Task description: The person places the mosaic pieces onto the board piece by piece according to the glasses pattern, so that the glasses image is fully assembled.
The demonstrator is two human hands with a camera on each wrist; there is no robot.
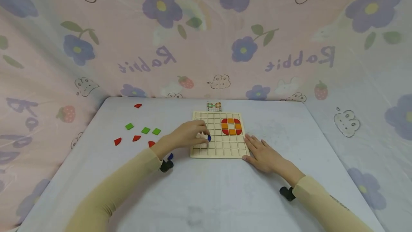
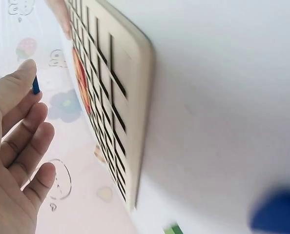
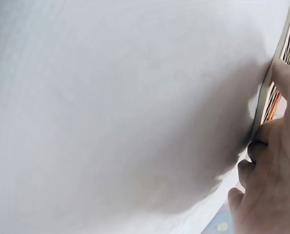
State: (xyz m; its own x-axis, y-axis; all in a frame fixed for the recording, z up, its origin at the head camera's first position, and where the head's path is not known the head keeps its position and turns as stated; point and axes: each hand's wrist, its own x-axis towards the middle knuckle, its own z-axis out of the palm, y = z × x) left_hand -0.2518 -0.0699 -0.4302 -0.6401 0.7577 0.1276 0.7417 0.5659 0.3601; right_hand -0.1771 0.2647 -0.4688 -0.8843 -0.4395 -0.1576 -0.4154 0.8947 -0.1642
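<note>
My left hand [image 1: 192, 134] is over the left half of the wooden grid board [image 1: 222, 152], pinching a small blue piece [image 1: 209, 138] between thumb and index finger. In the left wrist view the blue piece [image 2: 36, 85] shows edge-on at the fingertips, and the other fingers are loosely bent. Flat on the table, my right hand [image 1: 264, 155] lies along the board's right edge, fingers stretched out, with the thumb at the near right corner. A ring of red quarter-round and orange square pieces [image 1: 231, 120] sits in the board's upper right cells.
Left of the board lie three green squares [image 1: 146, 130] and several red quarter-round pieces [image 1: 118, 141]. Another blue piece [image 1: 170, 156] rests close to the left wrist. Behind the board is a small pattern card [image 1: 214, 106]. A printed cloth [image 1: 206, 46] hangs around the white table [image 1: 219, 196].
</note>
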